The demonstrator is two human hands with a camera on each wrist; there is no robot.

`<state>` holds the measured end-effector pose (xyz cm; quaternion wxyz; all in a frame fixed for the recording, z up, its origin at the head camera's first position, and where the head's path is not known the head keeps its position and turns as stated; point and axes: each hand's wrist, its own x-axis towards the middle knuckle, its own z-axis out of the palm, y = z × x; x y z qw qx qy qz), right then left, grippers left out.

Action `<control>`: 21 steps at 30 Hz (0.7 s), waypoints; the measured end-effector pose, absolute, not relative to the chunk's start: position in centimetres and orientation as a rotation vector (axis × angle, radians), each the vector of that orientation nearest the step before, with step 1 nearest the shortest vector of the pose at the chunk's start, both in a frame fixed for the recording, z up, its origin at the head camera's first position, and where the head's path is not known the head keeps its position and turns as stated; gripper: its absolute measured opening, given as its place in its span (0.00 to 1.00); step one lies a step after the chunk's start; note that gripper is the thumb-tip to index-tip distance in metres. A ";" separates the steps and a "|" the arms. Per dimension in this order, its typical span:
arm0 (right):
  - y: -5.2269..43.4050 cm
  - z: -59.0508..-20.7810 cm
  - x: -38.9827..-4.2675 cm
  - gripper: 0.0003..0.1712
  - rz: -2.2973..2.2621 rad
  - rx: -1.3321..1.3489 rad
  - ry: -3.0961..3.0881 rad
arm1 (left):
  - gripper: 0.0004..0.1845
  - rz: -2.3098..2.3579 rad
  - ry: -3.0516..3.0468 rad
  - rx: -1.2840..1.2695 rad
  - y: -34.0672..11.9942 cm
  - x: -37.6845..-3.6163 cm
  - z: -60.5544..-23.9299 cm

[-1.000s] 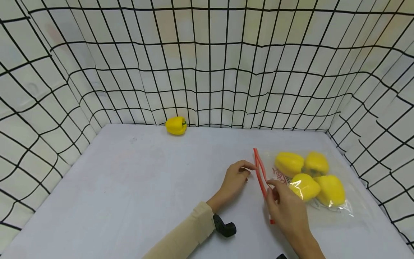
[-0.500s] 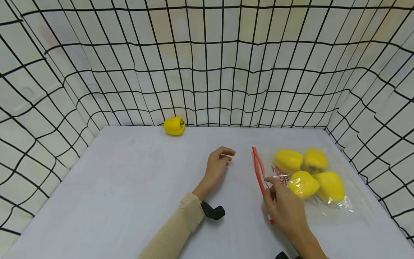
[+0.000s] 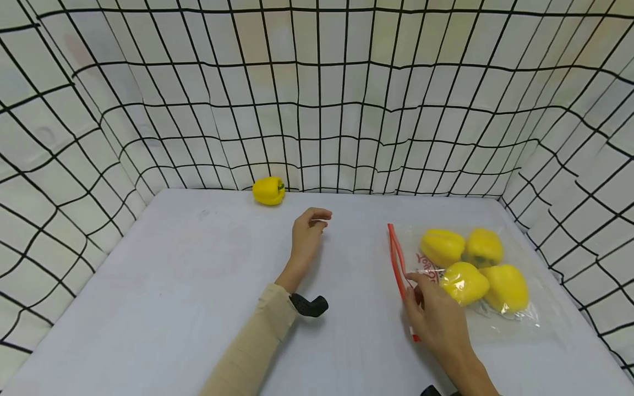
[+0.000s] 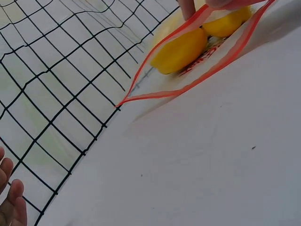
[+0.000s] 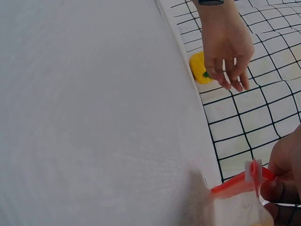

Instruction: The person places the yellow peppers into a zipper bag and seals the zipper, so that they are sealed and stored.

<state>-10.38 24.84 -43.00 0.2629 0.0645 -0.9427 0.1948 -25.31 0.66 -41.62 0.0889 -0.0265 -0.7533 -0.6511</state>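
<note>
In the head view a clear zip bag (image 3: pixel 500 325) with a red zip edge (image 3: pixel 397 263) lies at the right, several yellow bell peppers (image 3: pixel 442 247) inside. My right hand (image 3: pixel 438 313) pinches the upper edge of its mouth, which gapes in the left wrist view. One more yellow bell pepper (image 3: pixel 268 191), with a green stem, lies on its side at the table's back edge. To the right of it and nearer me, my left hand (image 3: pixel 307 236) hangs over the table, fingers loosely bent, nothing held. Its fingers (image 4: pixel 17 200) show at the lower left of the left wrist view.
A white table (image 3: pixel 188 286) spreads beneath both hands. Black grid netting (image 3: pixel 322 121) over white walls rises behind the table and on both sides. A black wrist mount (image 3: pixel 309 306) sticks out beside the left sleeve (image 3: pixel 252 341).
My left hand has left the bag's red edge and moved left and away from me, toward the lone bell pepper. My right hand keeps its hold on the bag.
</note>
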 end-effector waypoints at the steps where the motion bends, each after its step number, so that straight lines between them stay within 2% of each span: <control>1: 24.9 -43.1 -10.4 0.17 0.522 0.180 -2.533 | 0.16 -1.921 -2.239 -0.070 0.5 -25.4 -41.5; 21: 25.1 -43.3 -10.6 0.12 0.551 0.193 -2.478 | 0.15 -1.483 -2.234 -0.106 -2.3 -28.4 -40.6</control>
